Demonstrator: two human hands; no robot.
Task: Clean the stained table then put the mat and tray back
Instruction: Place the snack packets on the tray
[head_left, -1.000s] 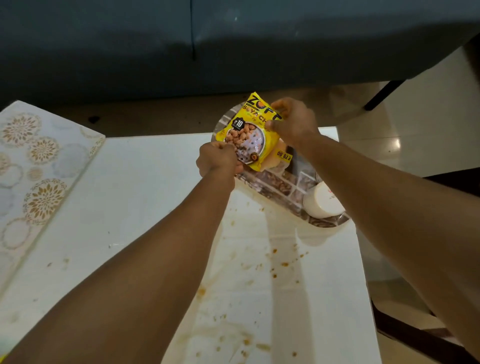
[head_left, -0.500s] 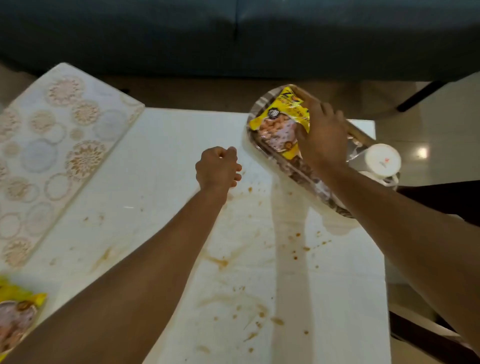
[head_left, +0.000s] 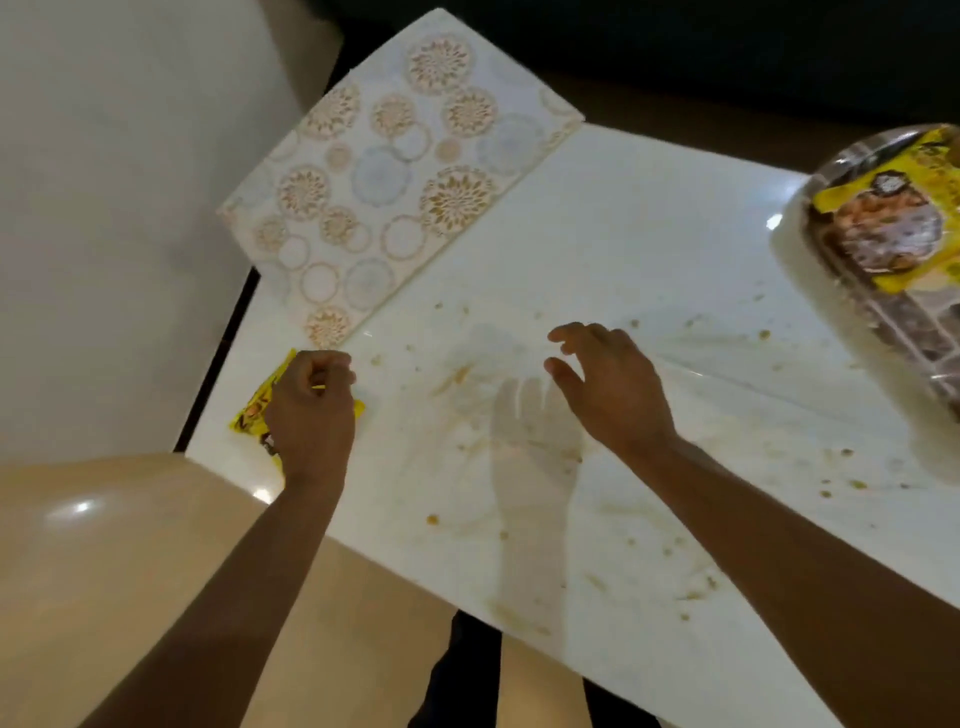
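The white glossy table (head_left: 649, 249) carries brown smears and crumbs across its middle. A patterned mat (head_left: 395, 171) lies at the far left corner, hanging past the edge. My left hand (head_left: 311, 410) is curled over a yellow snack packet (head_left: 249, 410) at the table's left edge and pinches it. My right hand (head_left: 608, 384) hovers over the stains with fingers loosely spread, holding nothing. The tray (head_left: 914, 332) sits at the right edge with another yellow packet (head_left: 898, 223) lying in it.
A dark sofa (head_left: 675, 47) runs along the far side. Beige floor tiles (head_left: 104, 545) lie to the left and below. The table's near edge runs diagonally just in front of me.
My right hand let go of the packet in the tray and moved left over the stains. My left hand travelled to the left edge and took the second packet. The view swung left.
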